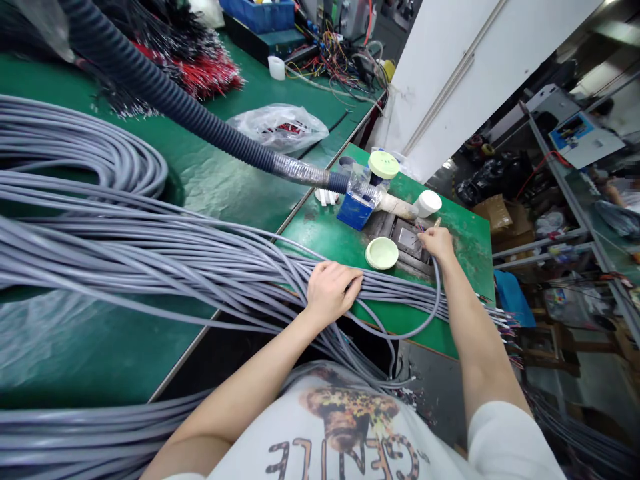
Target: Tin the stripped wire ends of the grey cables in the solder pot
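Note:
My right hand [437, 241] pinches a grey cable [436, 293] close to its end. Thin wires at that end reach over a shiny silver square [409, 239] in a dark metal block, which looks like a solder pot. From my hand the cable loops down and back to the left. My left hand [330, 287] lies across a thick bundle of grey cables [240, 267], its fingers curled over them and partly hidden. Between my hands, above the bundle, stands a shallow cream dish [382, 254].
A ribbed hose [200, 123] crosses above the green table [240, 177] and ends in a pale nozzle [399, 205] beside the pot. Near it are a blue box [355, 212], a white cup [429, 203] and a yellowish lid [383, 164]. Stripped cable ends [505, 320] overhang the right edge.

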{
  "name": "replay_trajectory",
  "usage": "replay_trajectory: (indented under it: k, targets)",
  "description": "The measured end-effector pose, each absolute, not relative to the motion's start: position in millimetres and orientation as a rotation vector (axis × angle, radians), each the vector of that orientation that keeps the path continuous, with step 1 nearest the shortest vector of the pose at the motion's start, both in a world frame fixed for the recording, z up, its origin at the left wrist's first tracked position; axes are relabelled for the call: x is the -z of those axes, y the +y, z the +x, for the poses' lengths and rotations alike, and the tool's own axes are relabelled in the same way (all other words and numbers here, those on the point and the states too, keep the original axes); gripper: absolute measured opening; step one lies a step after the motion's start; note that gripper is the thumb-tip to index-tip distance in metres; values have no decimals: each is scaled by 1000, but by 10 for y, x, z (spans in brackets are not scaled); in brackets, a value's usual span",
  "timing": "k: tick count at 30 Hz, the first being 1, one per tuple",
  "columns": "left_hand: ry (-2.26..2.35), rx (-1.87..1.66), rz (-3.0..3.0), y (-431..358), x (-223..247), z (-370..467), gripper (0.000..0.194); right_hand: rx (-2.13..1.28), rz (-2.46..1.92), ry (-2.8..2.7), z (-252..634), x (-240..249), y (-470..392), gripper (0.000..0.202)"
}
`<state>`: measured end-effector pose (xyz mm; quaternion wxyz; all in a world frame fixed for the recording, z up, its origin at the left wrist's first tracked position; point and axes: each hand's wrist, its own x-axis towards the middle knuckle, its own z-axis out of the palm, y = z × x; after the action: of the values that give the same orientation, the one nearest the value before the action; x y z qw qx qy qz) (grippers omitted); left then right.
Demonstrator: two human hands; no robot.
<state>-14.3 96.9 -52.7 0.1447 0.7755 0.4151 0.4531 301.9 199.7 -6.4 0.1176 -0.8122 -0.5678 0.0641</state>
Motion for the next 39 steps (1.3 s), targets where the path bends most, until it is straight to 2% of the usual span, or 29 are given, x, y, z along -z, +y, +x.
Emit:
replay_trajectory:
  k: [6,12,19,24,31,35,39]
  targets:
    - [1188,-1323,2234,970,521,-141,12,-360,-2088,-1727,2739,-398,1634,36]
    - [1197,-1328,2245,964,516,-137,12,-647,-1899,-1924,2208,-557,1490,33]
    - [1179,-1330,2245,961,537,-149,11,-395,-2092,-2293,1907,-327,1662,26]
    - [1183,-1324,2240,960,553,-148,12,-317,-2197,-2359,1832,-266,1682,23]
    - [1167,-1345,2225,955,545,-155,11,-253,-2189,-2334,1912,-350,1644,26]
    - [1160,-1357,2220,957,533,-161,11,-221,-2131,-2132,2276,-469,1606,32]
    - [1172,-1359,2231,963,527,-158,11,-181,-2302,-1896,2721,-401,1659,30]
